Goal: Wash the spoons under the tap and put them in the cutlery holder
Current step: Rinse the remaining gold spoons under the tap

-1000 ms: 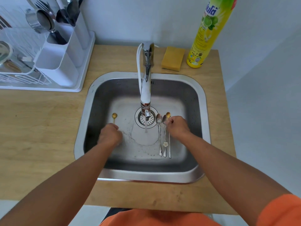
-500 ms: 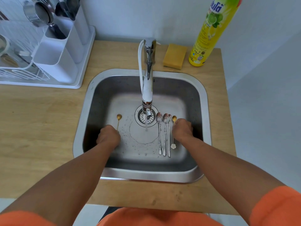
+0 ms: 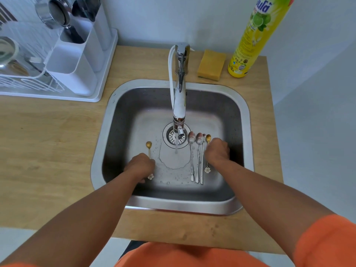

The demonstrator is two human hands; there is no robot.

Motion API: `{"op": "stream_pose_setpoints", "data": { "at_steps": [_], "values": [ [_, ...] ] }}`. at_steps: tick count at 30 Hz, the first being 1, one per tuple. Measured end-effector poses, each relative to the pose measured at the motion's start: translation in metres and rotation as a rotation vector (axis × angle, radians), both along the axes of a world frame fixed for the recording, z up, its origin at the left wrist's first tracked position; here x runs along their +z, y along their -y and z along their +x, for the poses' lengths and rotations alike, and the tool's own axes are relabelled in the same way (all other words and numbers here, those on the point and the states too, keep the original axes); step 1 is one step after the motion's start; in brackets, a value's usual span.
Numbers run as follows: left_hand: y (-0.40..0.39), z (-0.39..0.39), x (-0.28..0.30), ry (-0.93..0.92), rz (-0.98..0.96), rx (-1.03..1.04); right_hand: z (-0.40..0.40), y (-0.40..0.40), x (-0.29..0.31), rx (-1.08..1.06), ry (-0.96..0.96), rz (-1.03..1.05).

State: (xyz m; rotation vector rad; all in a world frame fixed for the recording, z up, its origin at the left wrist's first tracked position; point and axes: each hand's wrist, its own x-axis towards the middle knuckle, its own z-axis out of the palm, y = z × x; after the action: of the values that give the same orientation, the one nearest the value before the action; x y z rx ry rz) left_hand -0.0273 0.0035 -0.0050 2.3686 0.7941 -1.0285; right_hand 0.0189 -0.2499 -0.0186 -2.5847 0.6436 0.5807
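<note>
Water runs from the tap (image 3: 179,105) into the steel sink (image 3: 248,132). My left hand (image 3: 140,167) is closed over the handle of a gold spoon (image 3: 148,145) left of the stream; its bowl points away from me and its flower end shows under my fingers. My right hand (image 3: 217,152) is closed over a second gold spoon (image 3: 208,137) with a flower end, right of the drain. Three silver spoons (image 3: 198,157) lie side by side on the sink floor between the stream and my right hand. The white cutlery holder (image 3: 77,62) stands at the back left.
A white dish rack (image 3: 23,81) with metal ware sits beside the holder on a white tray. A yellow sponge (image 3: 211,64) and a tall yellow detergent bottle (image 3: 252,41) stand behind the sink on the wooden counter (image 3: 48,141). The drain strainer (image 3: 171,135) lies under the spout.
My right hand has carried its gold spoon from among the silver spoons to their right side. My left hand has slid slightly along its spoon, so the flower end now shows.
</note>
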Motion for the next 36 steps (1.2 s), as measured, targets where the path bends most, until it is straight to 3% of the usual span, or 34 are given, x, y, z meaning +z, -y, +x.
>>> {"op": "stream_pose_setpoints", "data": {
  "at_steps": [6, 10, 16, 23, 32, 36],
  "values": [
    [0.022, -0.001, 0.003, 0.055, -0.057, 0.034, -0.006, -0.004, 0.011, 0.038, 0.043, 0.026],
    [0.04, -0.004, 0.014, 0.086, -0.103, 0.007, -0.01, -0.02, 0.025, 0.091, 0.07, 0.185],
    [0.062, -0.011, 0.032, 0.098, -0.123, -0.05, -0.011, -0.043, 0.029, 0.099, -0.083, 0.529],
    [0.081, -0.028, 0.038, 0.124, -0.161, -0.15, -0.02, -0.046, 0.022, 0.045, -0.168, 0.647],
    [0.073, -0.026, 0.026, 0.154, -0.438, 0.072, -0.024, -0.037, 0.024, 0.083, -0.133, 0.657],
    [0.067, -0.011, 0.023, 0.315, -0.434, 0.211, -0.025, -0.038, 0.026, 0.131, -0.109, 0.667]
  ]
}}
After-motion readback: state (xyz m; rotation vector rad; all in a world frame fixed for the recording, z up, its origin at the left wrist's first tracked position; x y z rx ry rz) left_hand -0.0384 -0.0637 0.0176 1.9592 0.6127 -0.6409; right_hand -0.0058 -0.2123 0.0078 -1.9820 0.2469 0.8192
